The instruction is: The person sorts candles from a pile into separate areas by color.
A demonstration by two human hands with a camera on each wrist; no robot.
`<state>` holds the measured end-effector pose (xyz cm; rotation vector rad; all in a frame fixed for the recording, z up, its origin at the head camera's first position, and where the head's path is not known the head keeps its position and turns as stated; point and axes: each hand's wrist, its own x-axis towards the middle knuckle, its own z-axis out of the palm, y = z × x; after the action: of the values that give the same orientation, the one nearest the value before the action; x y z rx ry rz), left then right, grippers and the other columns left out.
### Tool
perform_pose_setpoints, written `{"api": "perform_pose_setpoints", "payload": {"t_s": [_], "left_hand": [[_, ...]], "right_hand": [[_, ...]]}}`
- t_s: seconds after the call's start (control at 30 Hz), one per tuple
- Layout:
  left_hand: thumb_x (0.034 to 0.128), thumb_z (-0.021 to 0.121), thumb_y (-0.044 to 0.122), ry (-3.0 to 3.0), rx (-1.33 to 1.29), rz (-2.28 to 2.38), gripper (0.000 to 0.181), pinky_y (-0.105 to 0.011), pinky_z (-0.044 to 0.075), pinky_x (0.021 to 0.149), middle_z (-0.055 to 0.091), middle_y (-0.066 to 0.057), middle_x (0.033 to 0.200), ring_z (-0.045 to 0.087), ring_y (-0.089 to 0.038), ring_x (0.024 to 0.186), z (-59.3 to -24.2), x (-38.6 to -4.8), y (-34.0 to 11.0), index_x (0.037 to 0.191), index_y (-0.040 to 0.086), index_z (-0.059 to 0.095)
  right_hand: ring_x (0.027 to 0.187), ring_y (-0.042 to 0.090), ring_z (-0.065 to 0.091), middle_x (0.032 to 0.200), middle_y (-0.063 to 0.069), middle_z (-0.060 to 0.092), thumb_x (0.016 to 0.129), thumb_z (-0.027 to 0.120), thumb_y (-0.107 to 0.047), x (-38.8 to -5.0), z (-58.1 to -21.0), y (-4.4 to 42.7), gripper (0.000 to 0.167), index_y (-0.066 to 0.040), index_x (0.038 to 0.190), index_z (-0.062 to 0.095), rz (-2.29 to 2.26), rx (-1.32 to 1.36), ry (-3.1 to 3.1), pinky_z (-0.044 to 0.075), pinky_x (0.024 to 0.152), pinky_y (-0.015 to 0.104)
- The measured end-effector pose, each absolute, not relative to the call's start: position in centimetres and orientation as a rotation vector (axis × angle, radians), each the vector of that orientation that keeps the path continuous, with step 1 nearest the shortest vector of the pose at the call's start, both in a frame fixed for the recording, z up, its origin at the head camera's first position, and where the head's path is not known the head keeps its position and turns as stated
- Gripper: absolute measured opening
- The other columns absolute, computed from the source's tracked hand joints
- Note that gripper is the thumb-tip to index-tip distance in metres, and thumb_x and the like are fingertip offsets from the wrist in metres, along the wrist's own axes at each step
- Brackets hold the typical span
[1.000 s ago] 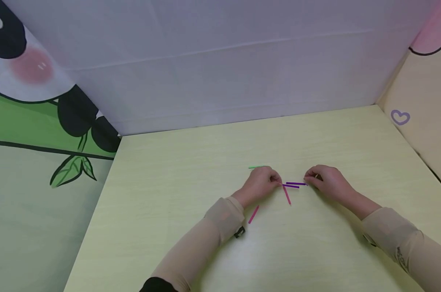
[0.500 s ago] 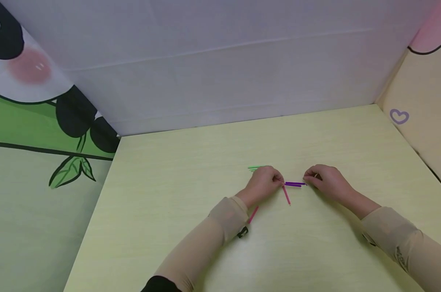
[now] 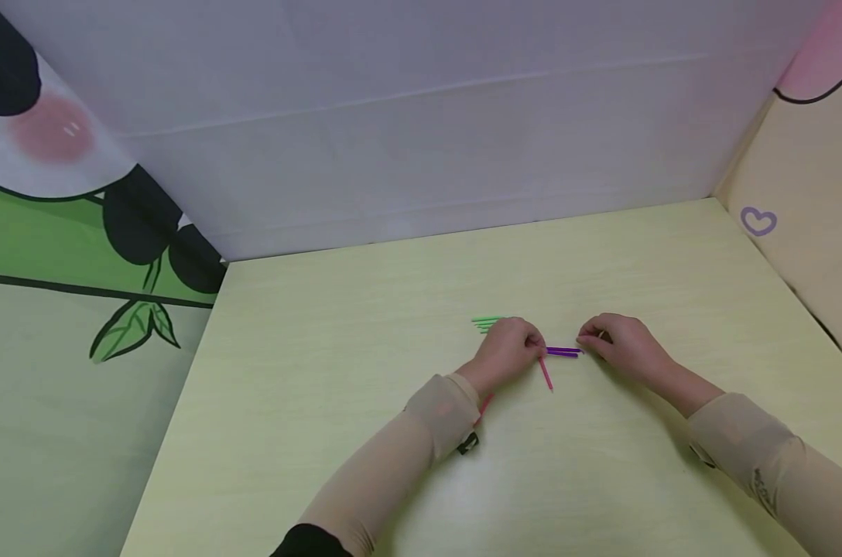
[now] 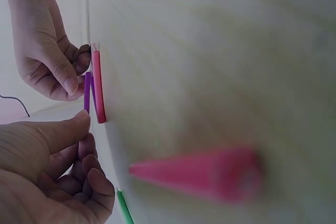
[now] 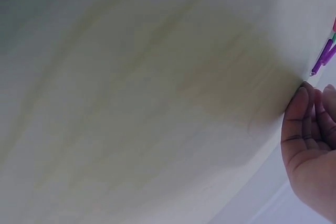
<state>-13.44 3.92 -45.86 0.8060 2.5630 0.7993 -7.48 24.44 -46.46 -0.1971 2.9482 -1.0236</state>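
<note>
Two thin purple sticks (image 3: 563, 351) lie almost side by side between the hands. My left hand (image 3: 508, 350) pinches one purple stick (image 4: 87, 90) near its left end, thumb against fingers. Close to the sticks' right ends, my right hand (image 3: 619, 340) keeps its fingers loosely curled. A small space separates its fingertips from the purple sticks (image 5: 321, 59) in the right wrist view, with nothing visible in that grasp. One pink stick (image 3: 546, 375) slants toward the front, just below the left fingertips.
Several green sticks (image 3: 485, 322) lie behind the left hand, partly covered by it. Another pink stick (image 3: 486, 406) shows beside the left cuff. The pale tabletop (image 3: 323, 348) meets a light fabric wall (image 3: 421, 170) at the back and side panels left and right.
My left hand has shifted slightly right, and the two purple sticks now lie more nearly parallel. More of the green sticks show behind it. The right hand has stayed nearly still.
</note>
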Motion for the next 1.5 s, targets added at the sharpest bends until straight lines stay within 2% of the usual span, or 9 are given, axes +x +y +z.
{"api": "perform_pose_setpoints", "payload": {"t_s": [0.4, 1.23, 1.5], "left_hand": [[0.0872, 0.075, 0.017, 2.519, 0.770, 0.912, 0.006, -0.015, 0.041, 0.068, 0.065, 0.012, 0.073, 0.052, -0.003, 0.073, -46.31, -13.49, 4.16, 0.083, 0.013, 0.078], [0.0862, 0.076, 0.016, 2.523, 0.760, 0.919, 0.006, -0.015, 0.041, 0.065, 0.062, 0.013, 0.069, 0.052, -0.004, 0.072, -46.64, -13.50, 4.45, 0.081, 0.013, 0.077], [0.0860, 0.076, 0.016, 2.522, 0.741, 0.960, 0.005, -0.015, 0.042, 0.069, 0.063, 0.013, 0.070, 0.053, -0.004, 0.074, -46.30, -13.52, 3.77, 0.082, 0.014, 0.077]], "right_hand": [[0.073, 0.016, 0.055, 0.083, 0.002, 0.066, 0.091, 0.069, -0.008, -7.48, -46.34, 24.39, 0.005, -0.004, 0.089, 0.071, -1.025, -0.193, 2.943, 0.046, 0.068, 0.034], [0.074, 0.017, 0.055, 0.084, 0.002, 0.067, 0.091, 0.069, -0.009, -7.44, -46.16, 24.28, 0.006, -0.004, 0.090, 0.072, -1.020, -0.157, 2.937, 0.047, 0.069, 0.035], [0.076, 0.019, 0.055, 0.084, 0.003, 0.066, 0.090, 0.070, -0.009, -7.37, -46.06, 24.18, 0.007, -0.003, 0.092, 0.071, -1.029, -0.131, 2.917, 0.047, 0.071, 0.036]]}}
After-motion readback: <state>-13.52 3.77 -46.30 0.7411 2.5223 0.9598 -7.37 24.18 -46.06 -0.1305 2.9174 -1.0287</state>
